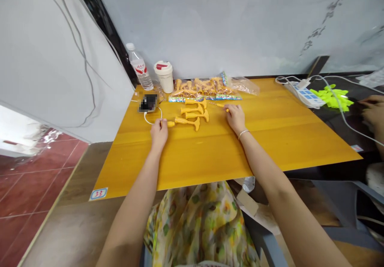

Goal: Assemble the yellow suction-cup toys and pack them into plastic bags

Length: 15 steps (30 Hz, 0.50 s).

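Three orange plastic toy hammers [194, 114] lie side by side in the middle of the yellow table [279, 139]. My left hand [159, 133] rests at the handle end of the nearest hammer [187, 122], fingers curled on its tip. My right hand [235, 117] lies to the right of the hammers, its fingers closed near a thin orange stick [219, 105]. Behind them are clear bags [204, 88] full of more orange toy pieces.
A water bottle [138, 66], a white lidded cup [165, 76] and a phone [148, 102] with a white cable stand at the back left. A power strip [306, 94] and neon-green pieces [331, 97] lie right, where another person's hand [373, 113] works.
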Each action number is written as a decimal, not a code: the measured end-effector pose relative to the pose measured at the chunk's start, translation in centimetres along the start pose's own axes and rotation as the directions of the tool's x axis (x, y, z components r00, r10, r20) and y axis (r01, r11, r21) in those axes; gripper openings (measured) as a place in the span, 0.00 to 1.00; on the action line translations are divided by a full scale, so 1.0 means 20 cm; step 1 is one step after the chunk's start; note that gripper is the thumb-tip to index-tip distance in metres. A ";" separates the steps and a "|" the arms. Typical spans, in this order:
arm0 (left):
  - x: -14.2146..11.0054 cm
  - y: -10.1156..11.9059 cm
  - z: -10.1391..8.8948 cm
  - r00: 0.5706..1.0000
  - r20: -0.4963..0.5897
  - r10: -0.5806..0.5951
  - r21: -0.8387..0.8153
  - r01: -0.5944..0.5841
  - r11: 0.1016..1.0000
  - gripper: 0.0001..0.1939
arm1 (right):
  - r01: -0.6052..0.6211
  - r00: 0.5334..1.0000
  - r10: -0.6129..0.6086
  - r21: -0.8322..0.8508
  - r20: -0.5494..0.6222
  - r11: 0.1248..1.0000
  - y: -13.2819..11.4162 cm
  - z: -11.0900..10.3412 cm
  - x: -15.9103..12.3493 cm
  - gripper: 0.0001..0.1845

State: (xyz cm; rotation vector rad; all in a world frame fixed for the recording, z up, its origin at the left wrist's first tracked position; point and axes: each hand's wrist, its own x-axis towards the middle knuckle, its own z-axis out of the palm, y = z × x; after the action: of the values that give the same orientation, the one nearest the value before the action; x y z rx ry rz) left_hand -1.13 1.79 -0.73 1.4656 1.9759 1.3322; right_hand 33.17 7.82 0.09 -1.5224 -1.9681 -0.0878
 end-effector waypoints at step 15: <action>-0.03 0.01 0.00 0.983 0.174 0.063 0.343 -0.121 0.931 0.12 | -0.054 0.996 0.055 -0.012 0.076 0.998 0.05 0.07 -0.01 0.15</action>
State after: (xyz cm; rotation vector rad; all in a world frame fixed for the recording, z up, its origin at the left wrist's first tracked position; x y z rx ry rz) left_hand -0.81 1.27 -0.72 1.7837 2.1396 0.8861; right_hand 33.49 8.53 -1.37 -1.6060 -1.9859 -0.0167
